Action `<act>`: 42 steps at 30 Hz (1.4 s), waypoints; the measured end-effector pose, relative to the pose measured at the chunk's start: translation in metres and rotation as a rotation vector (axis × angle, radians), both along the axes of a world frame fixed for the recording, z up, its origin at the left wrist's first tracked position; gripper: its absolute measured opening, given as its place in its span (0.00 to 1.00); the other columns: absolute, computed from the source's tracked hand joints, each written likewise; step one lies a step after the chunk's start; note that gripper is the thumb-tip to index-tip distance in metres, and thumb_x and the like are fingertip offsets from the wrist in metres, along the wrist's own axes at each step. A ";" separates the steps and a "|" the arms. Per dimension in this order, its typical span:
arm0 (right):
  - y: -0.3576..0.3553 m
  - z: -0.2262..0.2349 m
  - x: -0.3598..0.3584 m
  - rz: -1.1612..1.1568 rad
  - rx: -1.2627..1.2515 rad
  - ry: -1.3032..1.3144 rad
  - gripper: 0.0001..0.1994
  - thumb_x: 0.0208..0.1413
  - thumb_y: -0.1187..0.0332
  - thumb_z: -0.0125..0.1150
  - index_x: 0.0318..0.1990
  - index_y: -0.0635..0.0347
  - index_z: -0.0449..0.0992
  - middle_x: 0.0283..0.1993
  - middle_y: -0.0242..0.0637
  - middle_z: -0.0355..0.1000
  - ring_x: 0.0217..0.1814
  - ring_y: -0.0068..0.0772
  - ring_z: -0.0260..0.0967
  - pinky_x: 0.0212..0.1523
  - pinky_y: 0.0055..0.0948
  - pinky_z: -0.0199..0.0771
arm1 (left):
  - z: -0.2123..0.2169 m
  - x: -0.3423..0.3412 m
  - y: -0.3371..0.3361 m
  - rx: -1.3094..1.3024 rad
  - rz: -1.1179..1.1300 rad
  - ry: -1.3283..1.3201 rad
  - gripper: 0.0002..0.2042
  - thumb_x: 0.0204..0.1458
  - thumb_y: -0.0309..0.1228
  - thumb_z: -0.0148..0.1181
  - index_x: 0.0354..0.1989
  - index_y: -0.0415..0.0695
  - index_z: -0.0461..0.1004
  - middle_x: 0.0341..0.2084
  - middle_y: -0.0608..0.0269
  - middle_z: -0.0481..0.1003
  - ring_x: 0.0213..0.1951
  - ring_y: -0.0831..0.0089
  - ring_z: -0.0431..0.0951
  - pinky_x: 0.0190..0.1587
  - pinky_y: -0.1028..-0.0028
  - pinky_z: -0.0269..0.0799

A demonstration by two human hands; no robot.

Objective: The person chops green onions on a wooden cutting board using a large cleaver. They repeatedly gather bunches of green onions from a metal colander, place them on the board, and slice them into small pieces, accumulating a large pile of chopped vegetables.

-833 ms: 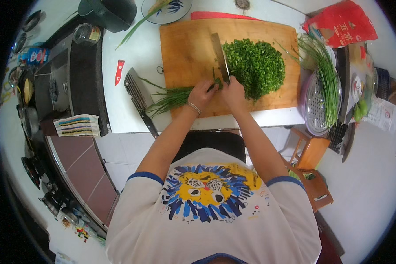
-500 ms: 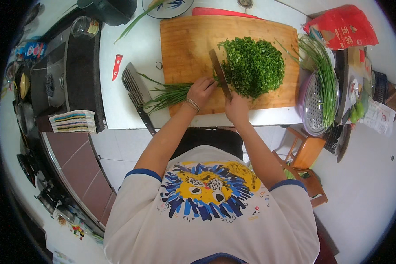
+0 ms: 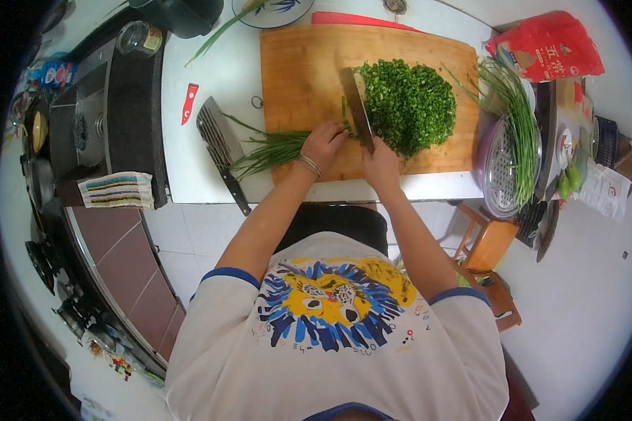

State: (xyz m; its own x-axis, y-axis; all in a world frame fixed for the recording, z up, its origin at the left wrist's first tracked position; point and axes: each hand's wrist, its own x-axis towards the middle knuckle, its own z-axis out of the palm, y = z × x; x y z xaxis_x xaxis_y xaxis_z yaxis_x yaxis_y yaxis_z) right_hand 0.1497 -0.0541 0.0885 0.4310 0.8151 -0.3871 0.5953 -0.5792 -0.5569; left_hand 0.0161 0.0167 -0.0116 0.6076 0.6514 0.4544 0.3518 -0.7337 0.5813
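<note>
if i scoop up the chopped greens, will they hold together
The chopped greens would probably scatter, being tiny loose pieces. Each bit is likely light, given its small size; the broad mound may spill at its edges.

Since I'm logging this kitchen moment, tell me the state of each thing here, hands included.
Left hand, holding uncut stalks
Right hand, gripping the knife
Knife, beside the chopped greens
Uncut stalks, bunched
Chopped greens, finely cut, heaped
Cutting board, partly covered
Black-handled blade, lying unheld
Colander, long greens draped across
Striped cloth, draped over an edge
</note>
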 end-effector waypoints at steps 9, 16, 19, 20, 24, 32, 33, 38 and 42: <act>-0.003 -0.006 -0.008 0.048 -0.232 -0.062 0.09 0.53 0.68 0.51 0.37 0.64 0.71 0.32 0.57 0.72 0.36 0.61 0.70 0.38 0.50 0.70 | 0.003 -0.003 0.002 0.041 -0.025 0.059 0.12 0.35 0.22 0.57 0.32 0.39 0.74 0.33 0.53 0.70 0.40 0.57 0.71 0.42 0.64 0.72; 0.021 -0.021 -0.013 0.014 -0.138 -0.071 0.08 0.51 0.71 0.53 0.38 0.63 0.70 0.31 0.56 0.72 0.36 0.60 0.70 0.36 0.48 0.71 | 0.000 -0.003 0.003 0.025 -0.059 0.095 0.13 0.35 0.23 0.56 0.34 0.39 0.74 0.34 0.55 0.70 0.41 0.57 0.71 0.42 0.65 0.73; 0.021 -0.023 -0.009 -0.073 0.025 0.027 0.07 0.51 0.71 0.53 0.37 0.63 0.68 0.29 0.56 0.71 0.34 0.60 0.70 0.34 0.46 0.70 | 0.003 -0.010 0.003 0.078 -0.143 0.095 0.13 0.37 0.23 0.56 0.35 0.40 0.74 0.36 0.56 0.71 0.43 0.57 0.71 0.44 0.65 0.73; 0.016 -0.018 -0.005 -0.099 0.105 0.057 0.07 0.52 0.71 0.53 0.37 0.64 0.68 0.29 0.55 0.71 0.34 0.60 0.70 0.33 0.46 0.69 | 0.003 -0.010 0.010 0.062 -0.178 0.120 0.13 0.38 0.23 0.57 0.36 0.41 0.74 0.37 0.56 0.71 0.45 0.57 0.71 0.45 0.64 0.73; -0.013 -0.015 0.008 -0.187 0.200 0.169 0.07 0.53 0.69 0.53 0.37 0.64 0.69 0.28 0.53 0.71 0.32 0.57 0.70 0.31 0.43 0.67 | 0.014 -0.005 0.036 0.046 -0.326 0.167 0.14 0.40 0.22 0.58 0.38 0.44 0.74 0.40 0.57 0.71 0.53 0.56 0.67 0.52 0.60 0.69; -0.031 0.000 0.011 -0.205 0.169 0.167 0.08 0.53 0.69 0.54 0.37 0.64 0.70 0.28 0.53 0.71 0.32 0.56 0.69 0.33 0.43 0.67 | 0.020 0.001 0.066 0.214 -0.470 0.227 0.15 0.42 0.24 0.54 0.42 0.45 0.72 0.39 0.57 0.71 0.52 0.56 0.67 0.53 0.59 0.67; -0.031 0.002 0.011 -0.218 0.166 0.170 0.08 0.53 0.69 0.53 0.37 0.64 0.70 0.28 0.53 0.71 0.32 0.57 0.69 0.33 0.44 0.67 | 0.016 0.001 0.060 0.199 -0.414 0.213 0.16 0.42 0.23 0.54 0.43 0.45 0.72 0.39 0.56 0.71 0.49 0.56 0.69 0.50 0.59 0.69; -0.033 -0.004 0.011 -0.182 0.155 0.116 0.08 0.54 0.67 0.52 0.35 0.63 0.69 0.29 0.54 0.71 0.34 0.59 0.69 0.34 0.48 0.66 | 0.010 0.007 0.017 0.243 -0.120 0.112 0.17 0.39 0.21 0.56 0.42 0.42 0.73 0.35 0.53 0.71 0.37 0.58 0.73 0.39 0.63 0.74; -0.030 -0.009 0.013 -0.099 0.058 0.059 0.08 0.54 0.66 0.52 0.33 0.63 0.68 0.29 0.54 0.72 0.34 0.60 0.69 0.34 0.50 0.66 | 0.012 0.019 0.006 0.202 -0.010 0.048 0.13 0.37 0.20 0.58 0.35 0.39 0.74 0.32 0.55 0.72 0.37 0.59 0.73 0.39 0.65 0.74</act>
State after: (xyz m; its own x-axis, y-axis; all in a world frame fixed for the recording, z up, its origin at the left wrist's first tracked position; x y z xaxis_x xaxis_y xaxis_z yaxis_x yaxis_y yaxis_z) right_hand 0.1624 -0.0839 0.0790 0.4886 0.7914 -0.3674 0.5016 -0.5993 -0.6239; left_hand 0.0355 0.0226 0.0002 0.6379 0.5434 0.5457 0.3674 -0.8375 0.4044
